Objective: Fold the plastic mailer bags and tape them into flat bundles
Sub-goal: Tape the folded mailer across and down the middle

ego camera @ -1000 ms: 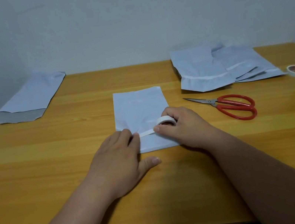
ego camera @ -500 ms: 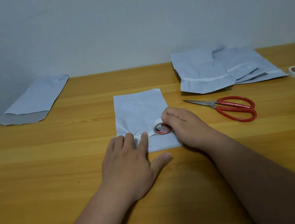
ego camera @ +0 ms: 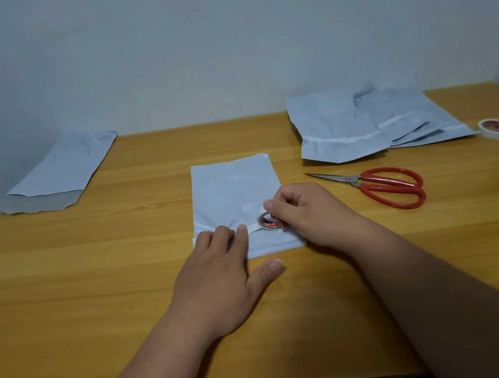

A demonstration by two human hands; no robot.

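Taping step — left hand (ego camera: 220, 279) lies flat, pinning the tape's end on the folded pale-blue plastic mailer bag (ego camera: 235, 191) mid-table, while right hand (ego camera: 305, 212) pinches the small white tape roll (ego camera: 268, 221). Next it probably needs cutting — red-handled scissors (ego camera: 383, 186) lie nearby.

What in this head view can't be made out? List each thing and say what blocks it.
- Tape strip under the left hand: head view, its fingers cover where it starts.
- Tape roll: right hand hides its far side; label too small to read.
- Pile of bags: count unclear, they overlap.
- Boxes under the table: cut by the bottom edge.
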